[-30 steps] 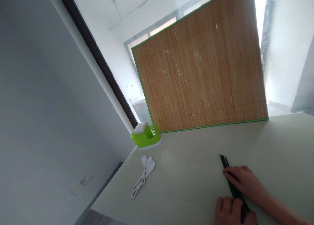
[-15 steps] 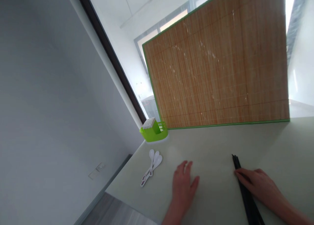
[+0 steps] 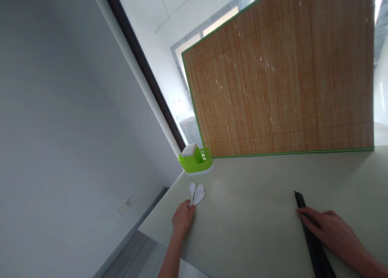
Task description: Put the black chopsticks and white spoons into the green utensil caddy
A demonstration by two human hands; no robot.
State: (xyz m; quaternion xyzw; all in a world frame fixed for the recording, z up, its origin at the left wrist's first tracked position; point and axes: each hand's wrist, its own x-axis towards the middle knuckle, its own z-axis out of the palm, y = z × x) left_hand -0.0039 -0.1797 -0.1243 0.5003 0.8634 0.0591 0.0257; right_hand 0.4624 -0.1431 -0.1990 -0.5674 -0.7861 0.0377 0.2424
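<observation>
White spoons (image 3: 199,195) lie fanned out on the left part of the table, their bowls pointing away from me. My left hand (image 3: 183,218) is closed over their handles, thumb and fingers pinched together, and it hides most of the handles. On the right, a bundle of black chopsticks (image 3: 308,233) lies on the table, tips away from me. My right hand (image 3: 330,229) grips the bundle near the tips, the thumb on one side and fingers across it. The bundle's near end runs out of the picture.
A lime-green basket (image 3: 194,164) with a white slatted part stands at the back left corner of the pale table (image 3: 251,221). Behind the table a bamboo mat (image 3: 281,75) with green edging stands against glass. A grey wall (image 3: 75,128) is on the left.
My left hand has moved left from the middle of the table and closed on the spoon handles. My right hand stays on the chopsticks. The view has shifted slightly.
</observation>
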